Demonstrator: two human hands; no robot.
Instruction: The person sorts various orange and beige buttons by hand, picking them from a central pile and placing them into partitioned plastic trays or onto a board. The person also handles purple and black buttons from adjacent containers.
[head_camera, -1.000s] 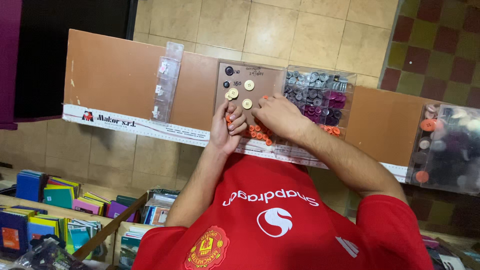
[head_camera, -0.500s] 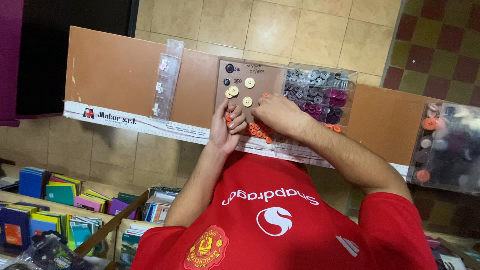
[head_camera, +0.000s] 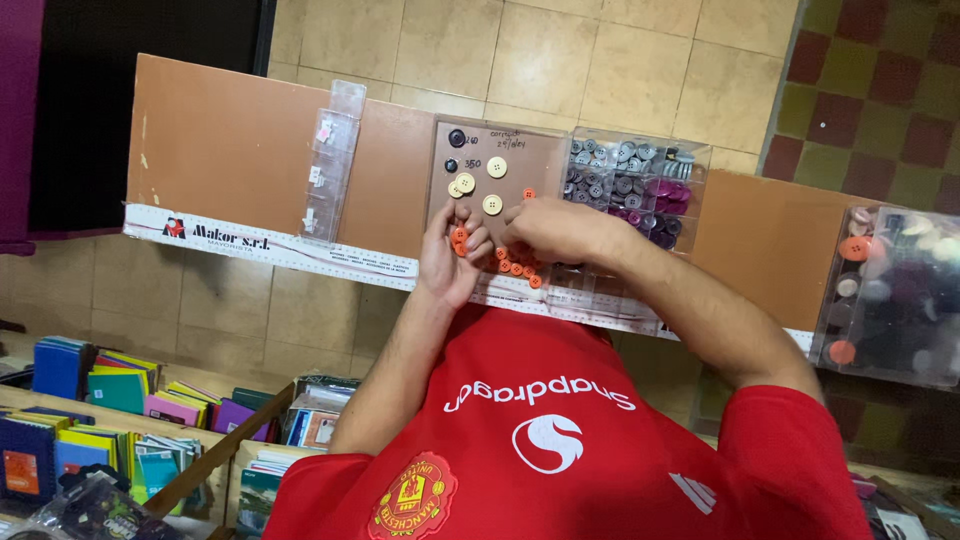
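Brown counter (head_camera: 230, 150) above tiled floor (head_camera: 560, 50); left hand (head_camera: 452, 252) pinches orange buttons (head_camera: 459, 238).

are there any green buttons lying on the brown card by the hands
No: the brown card carries only cream buttons, dark ones and orange buttons.

Three cream buttons (head_camera: 491, 204) lie on the brown card (head_camera: 545, 160), and two dark buttons (head_camera: 456, 138) sit at its upper left corner. One orange button (head_camera: 529, 194) lies alone on the card just above the hands. More small orange buttons (head_camera: 516, 268) cluster below the hands (about eight show, though the fingers hide part of the heap). Two hands work here, the left hand (head_camera: 450, 255) and the right hand (head_camera: 555, 230). Three clear plastic boxes are on the counter (head_camera: 230, 150): one narrow box (head_camera: 331, 160), one box of grey and purple buttons (head_camera: 640, 185), one box at the right edge (head_camera: 890, 295).
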